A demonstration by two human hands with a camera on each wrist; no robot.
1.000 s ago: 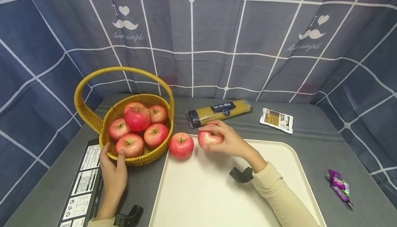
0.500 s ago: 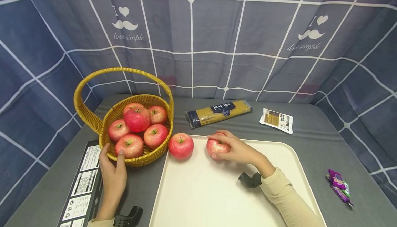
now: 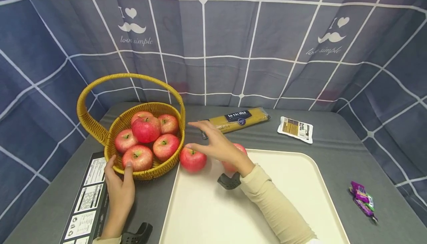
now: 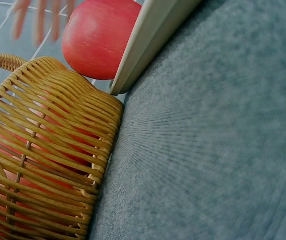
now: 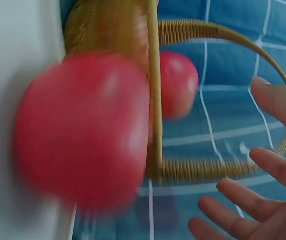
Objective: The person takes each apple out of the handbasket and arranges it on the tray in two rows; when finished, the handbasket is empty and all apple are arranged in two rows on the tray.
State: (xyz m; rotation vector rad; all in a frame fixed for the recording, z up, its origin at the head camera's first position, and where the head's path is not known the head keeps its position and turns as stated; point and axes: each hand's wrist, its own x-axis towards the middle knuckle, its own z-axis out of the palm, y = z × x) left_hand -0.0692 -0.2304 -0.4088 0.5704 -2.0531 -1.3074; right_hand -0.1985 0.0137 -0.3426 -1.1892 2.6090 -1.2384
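Note:
A yellow wicker basket (image 3: pixel 100 134) holds several red apples (image 3: pixel 146 129). My left hand (image 3: pixel 120 183) grips the basket's near rim, thumb and a finger over the edge. Two apples lie at the far left of the cream tray (image 3: pixel 233 210): one (image 3: pixel 192 160) by the basket, another (image 3: pixel 238 149) partly hidden behind my right wrist. My right hand (image 3: pixel 213 144) hovers open over the gap between tray and basket, fingers spread, holding nothing. In the right wrist view the near apple (image 5: pixel 82 130) is blurred, the basket (image 5: pixel 153 100) behind it. The left wrist view shows the basket's wall (image 4: pixel 47 165) and an apple (image 4: pixel 100 37).
A spaghetti packet (image 3: pixel 238 120) and a small white sachet (image 3: pixel 295 128) lie behind the tray. A purple wrapper (image 3: pixel 363 196) sits at the right on the grey cloth. A black printed box (image 3: pixel 85 196) lies at the left, under my left forearm. A checked curtain hangs behind.
My right hand set its apple down on the tray, let go, and moved left toward the basket with fingers spread. The left hand has stayed on the basket rim.

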